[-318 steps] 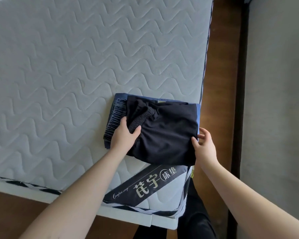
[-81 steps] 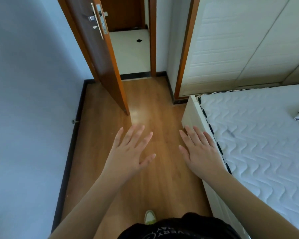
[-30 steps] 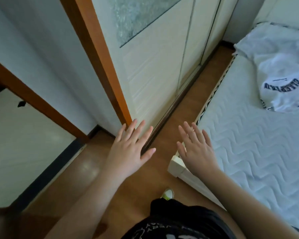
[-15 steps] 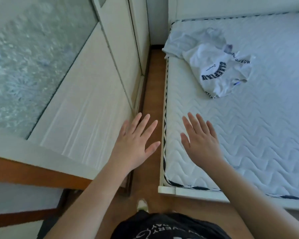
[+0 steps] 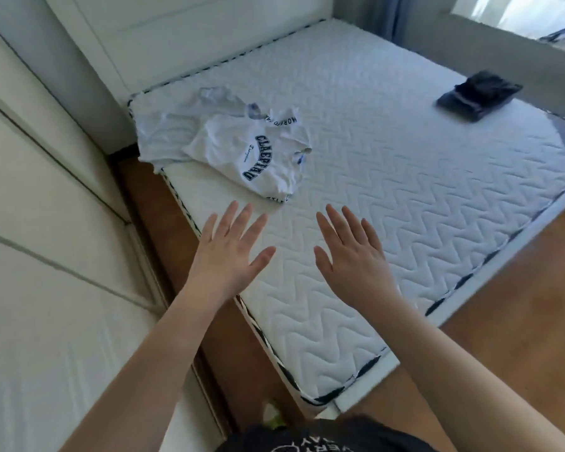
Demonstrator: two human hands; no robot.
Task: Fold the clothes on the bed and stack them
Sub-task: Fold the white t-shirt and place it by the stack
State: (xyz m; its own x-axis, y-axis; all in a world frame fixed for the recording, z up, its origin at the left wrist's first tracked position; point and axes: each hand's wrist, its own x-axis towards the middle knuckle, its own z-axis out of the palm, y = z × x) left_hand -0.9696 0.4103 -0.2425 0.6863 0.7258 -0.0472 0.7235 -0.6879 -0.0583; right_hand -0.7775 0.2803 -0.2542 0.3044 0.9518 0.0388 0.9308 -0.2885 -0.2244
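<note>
A crumpled white T-shirt [image 5: 242,145] with dark blue lettering lies unfolded near the far left corner of the white quilted mattress [image 5: 405,197]. A stack of folded dark clothes [image 5: 478,95] sits at the far right edge of the bed. My left hand [image 5: 229,252] hovers above the bed's left edge, fingers spread and straight, holding nothing. My right hand [image 5: 353,256] hovers over the mattress beside it, also flat and spread. Both hands are short of the T-shirt and touch nothing.
A white wardrobe [image 5: 46,256] runs along the left, leaving a narrow strip of wooden floor [image 5: 163,249] between it and the bed. A white headboard [image 5: 190,34] stands behind the mattress. More wooden floor [image 5: 519,321] lies to the right, with a window sill [image 5: 516,24] beyond.
The view has swung from the door and wardrobe round to the bed. The T-shirt now lies just ahead of my hands, which stay flat and spread. The dark stack has come into sight.
</note>
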